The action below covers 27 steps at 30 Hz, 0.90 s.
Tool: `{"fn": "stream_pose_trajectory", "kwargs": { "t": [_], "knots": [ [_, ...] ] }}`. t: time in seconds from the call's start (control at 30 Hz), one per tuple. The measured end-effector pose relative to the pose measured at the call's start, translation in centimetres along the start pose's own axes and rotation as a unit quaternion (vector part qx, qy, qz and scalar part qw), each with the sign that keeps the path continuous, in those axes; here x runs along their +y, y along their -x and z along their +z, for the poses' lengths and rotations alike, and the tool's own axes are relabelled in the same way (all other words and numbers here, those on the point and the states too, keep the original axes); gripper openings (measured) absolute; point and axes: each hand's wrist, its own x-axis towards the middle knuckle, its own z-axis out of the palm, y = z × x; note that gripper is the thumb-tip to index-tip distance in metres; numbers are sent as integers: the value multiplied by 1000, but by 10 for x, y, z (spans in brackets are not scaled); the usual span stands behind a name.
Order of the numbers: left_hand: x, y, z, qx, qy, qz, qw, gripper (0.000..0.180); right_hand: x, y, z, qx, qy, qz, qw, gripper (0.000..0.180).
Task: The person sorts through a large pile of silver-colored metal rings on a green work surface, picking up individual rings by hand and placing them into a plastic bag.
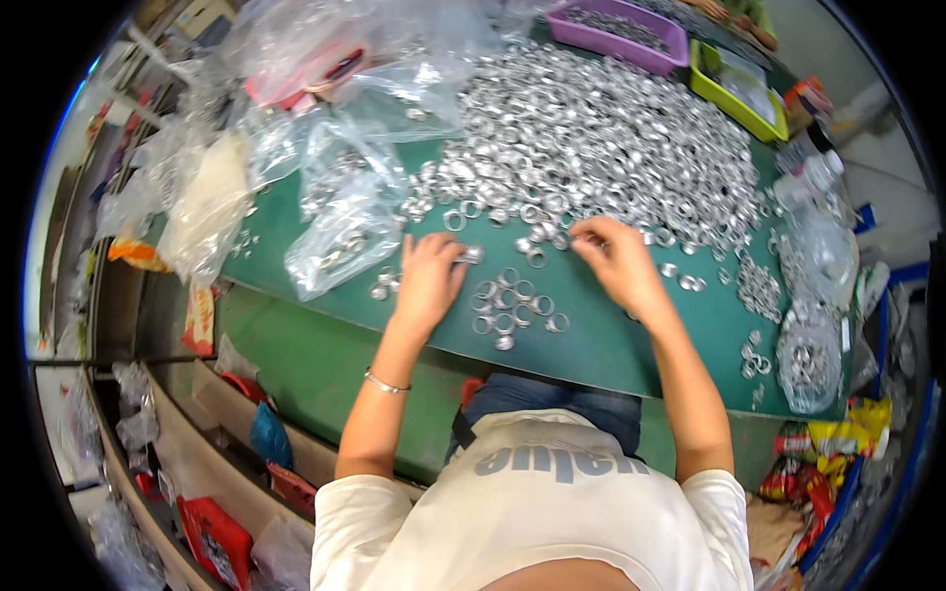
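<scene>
Shiny silver metal rings lie in a large heap on the green table. My left hand is palm down, left of a small group of rings spread near the table's front edge. At its thumb and index finger is a metal ring, which they appear to pinch. My right hand reaches to the front edge of the heap, its fingers curved and apart. Loose rings lie just left of its fingertips. Some rings sit partly hidden beside my left hand.
Clear plastic bags with rings lie on the left. A purple tray and a yellow-green tray stand at the back right. Smaller ring piles, a plastic bottle and bags line the right side. Another person's hand shows beyond.
</scene>
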Motion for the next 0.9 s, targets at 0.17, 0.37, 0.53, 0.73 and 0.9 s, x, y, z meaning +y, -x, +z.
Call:
{"fn": "stream_pose_trajectory", "kwargs": {
  "t": [0.17,0.37,0.53,0.73,0.9],
  "knots": [
    [4,3,-15,-18,-38,-34,999,23,46,59,-92,65,69,96,991,15],
    [41,-9,-5,8,-36,-2,999,24,52,82,-88,-8,132,91,987,18],
    [25,-2,16,-14,-99,-34,994,23,58,50,-21,75,253,-7,965,22],
    [37,-2,7,20,-105,-34,994,32,64,51,-22,117,215,-28,969,13],
    [114,-8,9,-73,275,-44,958,32,46,68,-21,183,101,-193,959,13]
  ]
}}
